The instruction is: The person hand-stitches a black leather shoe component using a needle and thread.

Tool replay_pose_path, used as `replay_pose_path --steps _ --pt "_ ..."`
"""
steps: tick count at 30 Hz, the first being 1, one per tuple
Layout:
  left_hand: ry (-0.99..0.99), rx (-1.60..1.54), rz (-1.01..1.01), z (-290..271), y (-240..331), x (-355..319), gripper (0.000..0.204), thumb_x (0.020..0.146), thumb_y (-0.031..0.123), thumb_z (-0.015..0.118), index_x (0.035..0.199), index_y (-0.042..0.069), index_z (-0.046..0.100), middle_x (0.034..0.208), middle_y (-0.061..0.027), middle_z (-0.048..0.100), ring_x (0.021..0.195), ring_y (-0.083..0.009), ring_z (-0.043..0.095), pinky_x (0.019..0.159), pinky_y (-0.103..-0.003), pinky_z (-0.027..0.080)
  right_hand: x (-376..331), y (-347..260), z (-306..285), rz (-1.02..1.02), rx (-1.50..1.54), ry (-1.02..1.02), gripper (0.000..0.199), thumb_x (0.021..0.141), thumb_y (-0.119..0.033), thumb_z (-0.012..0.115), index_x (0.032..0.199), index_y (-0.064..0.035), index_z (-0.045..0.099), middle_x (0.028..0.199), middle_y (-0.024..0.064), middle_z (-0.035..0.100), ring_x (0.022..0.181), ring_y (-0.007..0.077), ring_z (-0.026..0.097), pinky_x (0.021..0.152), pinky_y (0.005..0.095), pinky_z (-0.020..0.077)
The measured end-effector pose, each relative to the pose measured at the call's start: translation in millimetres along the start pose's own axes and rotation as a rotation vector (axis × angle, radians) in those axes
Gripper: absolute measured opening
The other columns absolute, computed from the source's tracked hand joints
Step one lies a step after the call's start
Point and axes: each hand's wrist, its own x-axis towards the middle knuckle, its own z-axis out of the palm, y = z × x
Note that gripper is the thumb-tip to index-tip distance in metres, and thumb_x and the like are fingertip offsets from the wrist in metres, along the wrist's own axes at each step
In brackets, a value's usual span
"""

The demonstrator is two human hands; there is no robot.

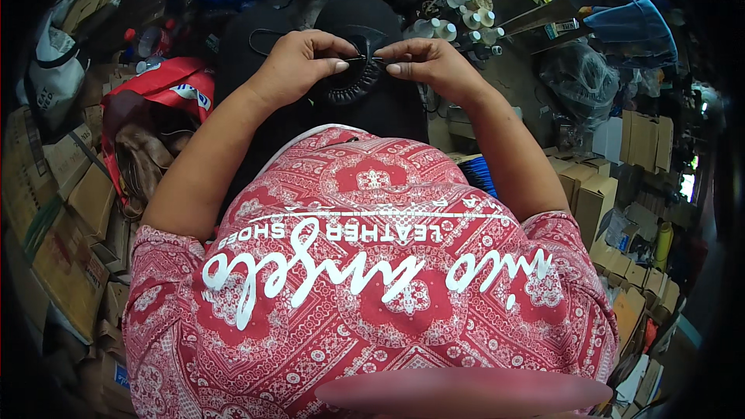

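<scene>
Nearest the camera, a red paisley-patterned shirt (pixel 365 279) with white lettering fills the lower half of the view; both bare forearms are seen rising from its short sleeves toward the middle of the frame.

The left hand (pixel 299 66) and the right hand (pixel 434 62) are held close together, fingertips nearly meeting. Each is closed in a pinch on a thin dark thread (pixel 363 57), thumb against forefinger; the thread is stretched short between them.

Directly under the fingertips, a black shoe upper (pixel 353 81) with a ridged, scalloped edge is seen, resting against a larger black piece of material (pixel 365 15) that lies over the lap and beyond the hands. Whether the thread passes through the edge cannot be told.

Farther left, a red bag (pixel 167 85) stands open among cardboard boxes (pixel 70 256). Farther right, more flattened boxes (pixel 597 194) are stacked. At the back, white thread cones (pixel 466 8) and a blue cloth (pixel 628 19) are noted.
</scene>
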Motion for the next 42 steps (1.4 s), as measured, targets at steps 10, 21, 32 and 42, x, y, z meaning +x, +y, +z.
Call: replay_pose_path --steps 10,21,32,42 --pt "-0.012 -0.118 -0.024 15.4 -6.8 16.5 0.014 0.078 0.001 0.066 0.091 0.001 0.062 0.087 -0.0029 0.064 0.082 -0.0093 0.058 0.076 -0.023 0.047 4.2 -8.5 16.6 -0.058 0.014 0.145 0.017 0.081 -0.011 0.071 0.095 -0.0019 0.067 0.088 0.0025 0.066 0.083 0.0071 0.059 0.076 0.0216 0.0480" --pt "-0.053 0.326 0.037 -17.2 9.7 4.5 0.006 0.080 0.004 0.064 0.084 0.000 0.061 0.077 -0.0041 0.059 0.077 -0.0119 0.056 0.070 -0.027 0.044 2.2 6.1 -7.8 -0.075 0.000 0.129 0.015 0.081 -0.015 0.071 0.088 -0.0037 0.064 0.082 -0.0016 0.060 0.080 0.0067 0.056 0.075 0.0223 0.0443" --pt "-0.105 0.521 0.144 -0.5 27.2 5.8 0.010 0.087 0.006 0.055 0.096 0.001 0.056 0.075 -0.0130 0.060 0.069 -0.0212 0.058 0.066 -0.032 0.045 -47.1 -6.1 -8.0 -0.060 -0.016 0.219 0.025 0.087 -0.026 0.065 0.090 -0.0017 0.064 0.083 -0.0013 0.061 0.080 0.0073 0.054 0.074 0.0239 0.0433" --pt "-0.107 0.590 0.249 -0.5 19.1 9.3 0.009 0.086 0.007 0.055 0.094 0.001 0.054 0.079 -0.0191 0.059 0.073 -0.0337 0.059 0.068 -0.036 0.046 -2.7 -44.3 -17.6 -0.366 -0.973 0.385 0.018 0.083 -0.023 0.065 0.090 -0.0063 0.065 0.085 0.0068 0.060 0.082 0.0236 0.060 0.075 0.0356 0.0466"
